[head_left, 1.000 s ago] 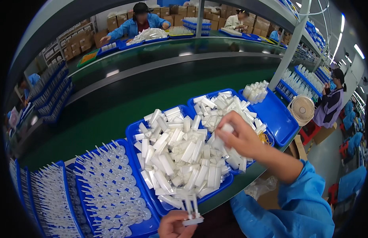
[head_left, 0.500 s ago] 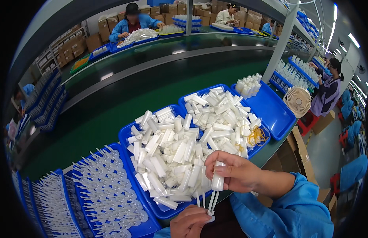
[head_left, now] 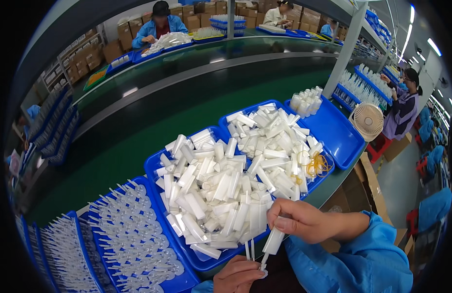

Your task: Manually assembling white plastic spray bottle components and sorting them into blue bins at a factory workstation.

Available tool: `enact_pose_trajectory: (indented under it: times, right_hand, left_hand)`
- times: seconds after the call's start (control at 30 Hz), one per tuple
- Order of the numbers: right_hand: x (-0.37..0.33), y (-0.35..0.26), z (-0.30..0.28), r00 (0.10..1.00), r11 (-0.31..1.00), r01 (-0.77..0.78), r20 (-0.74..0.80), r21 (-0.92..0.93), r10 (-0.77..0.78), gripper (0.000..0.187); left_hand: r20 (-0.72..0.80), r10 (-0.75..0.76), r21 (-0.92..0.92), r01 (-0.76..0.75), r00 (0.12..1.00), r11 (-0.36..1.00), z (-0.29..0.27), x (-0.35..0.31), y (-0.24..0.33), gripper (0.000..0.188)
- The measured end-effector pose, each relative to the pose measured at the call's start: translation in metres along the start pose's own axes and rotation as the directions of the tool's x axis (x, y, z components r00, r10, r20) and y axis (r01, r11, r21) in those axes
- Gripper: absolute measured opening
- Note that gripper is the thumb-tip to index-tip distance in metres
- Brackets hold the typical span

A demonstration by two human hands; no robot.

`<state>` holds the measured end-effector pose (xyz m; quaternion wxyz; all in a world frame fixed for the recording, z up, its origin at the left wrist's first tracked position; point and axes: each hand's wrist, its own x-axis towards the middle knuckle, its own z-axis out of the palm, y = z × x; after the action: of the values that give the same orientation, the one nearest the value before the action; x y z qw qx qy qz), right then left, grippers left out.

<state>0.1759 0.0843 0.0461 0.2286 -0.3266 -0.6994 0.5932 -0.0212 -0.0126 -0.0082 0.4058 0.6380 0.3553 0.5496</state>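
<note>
My right hand (head_left: 300, 220) pinches the upper end of a white sleeve-like piece (head_left: 273, 242), which leans with its lower end toward my left hand. A thin white stem (head_left: 264, 261) runs from the sleeve's lower end down to the left fingers. My left hand (head_left: 236, 274) is closed around thin-stemmed plastic parts (head_left: 250, 249); more slender stems stick up beside its knuckles. How many it holds is hidden by the fingers. Just beyond both hands lies a blue tray (head_left: 205, 264) heaped with white wrapped pieces (head_left: 221, 188).
Stemmed clear parts (head_left: 130, 234) fill a blue tray at the left. Behind the heap stands a second full tray (head_left: 265, 105) with yellow rubber bands (head_left: 317, 166). Farther right are a blue tray (head_left: 333, 132) with upright white tubes (head_left: 306, 101) and a fan (head_left: 368, 121). Co-workers sit across the green belt.
My right hand has shifted a little right and down, and the white sleeve now leans more. Less of the stems shows below it. My left hand has moved slightly right.
</note>
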Motion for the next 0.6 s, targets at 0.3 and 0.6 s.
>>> enact_pose_trajectory:
  times: [0.3, 0.6]
  right_hand:
    - [0.013, 0.013, 0.031, 0.928, 0.886, 0.363, 0.192, -0.29, -0.318, 0.012]
    - [0.079, -0.004, -0.012, 0.849, 0.367, 0.51, 0.386, -0.778, -0.362, 0.013]
  left_hand:
    - [-0.186, -0.004, 0.002, 0.004, 0.982, 1.0, -0.002, -0.02, -0.01, 0.021]
    - [-0.253, -0.196, -0.282, 0.121, 0.947, 0.952, -0.003, -0.033, -0.015, 0.021]
